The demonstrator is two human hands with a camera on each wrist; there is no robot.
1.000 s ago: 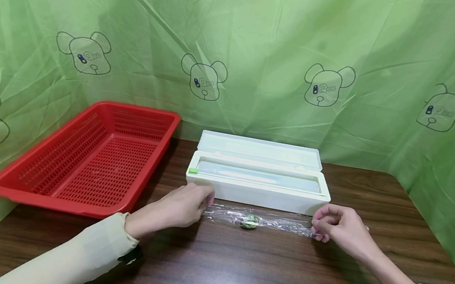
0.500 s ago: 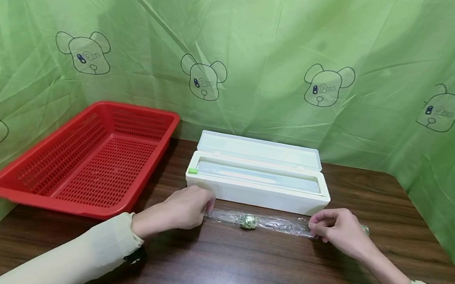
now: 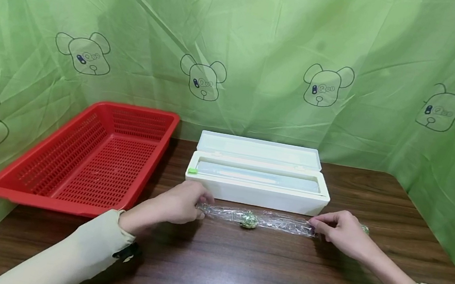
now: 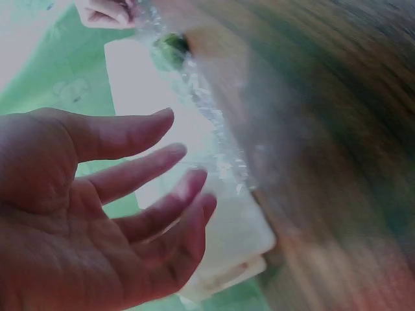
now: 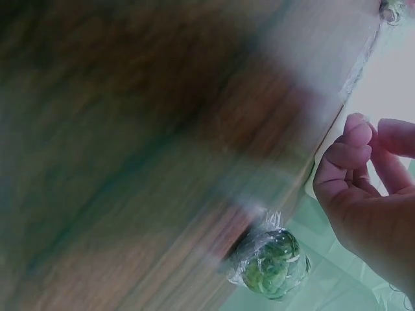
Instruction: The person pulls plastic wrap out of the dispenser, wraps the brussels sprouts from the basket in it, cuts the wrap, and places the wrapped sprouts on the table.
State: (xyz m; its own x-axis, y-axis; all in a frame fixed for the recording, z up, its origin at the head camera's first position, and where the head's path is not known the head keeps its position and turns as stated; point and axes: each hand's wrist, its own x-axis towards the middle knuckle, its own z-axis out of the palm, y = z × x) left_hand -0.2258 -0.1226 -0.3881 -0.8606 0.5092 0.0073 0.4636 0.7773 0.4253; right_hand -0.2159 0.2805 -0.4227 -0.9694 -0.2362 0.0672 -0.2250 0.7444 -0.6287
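A narrow, crumpled strip of plastic wrap [image 3: 281, 223] lies on the table, with a small, round, mottled-green thing [image 3: 248, 220] inside at its middle. My left hand [image 3: 180, 202] is at the strip's left end; in the left wrist view its thumb and fingers are spread apart, holding nothing. At the right end, my right hand [image 3: 342, 233] pinches the wrap between thumb and fingertips. A second film-wrapped green ball [image 5: 269, 262] sits beyond the right hand, mostly hidden by it in the head view. Behind the strip stands a white wrap dispenser [image 3: 256, 195], its lid raised.
On the left of the wooden table [image 3: 234, 270] stands a red perforated basket [image 3: 104, 168]. A small green slider [image 3: 193, 170] is on the dispenser's left end. Green fabric [image 3: 270, 30] encloses the table's back and sides.
My left fingers have loosened from the wrap's left end, and that hand has shifted slightly left. The right hand stays at the other end. The green thing has turned a little within the film.
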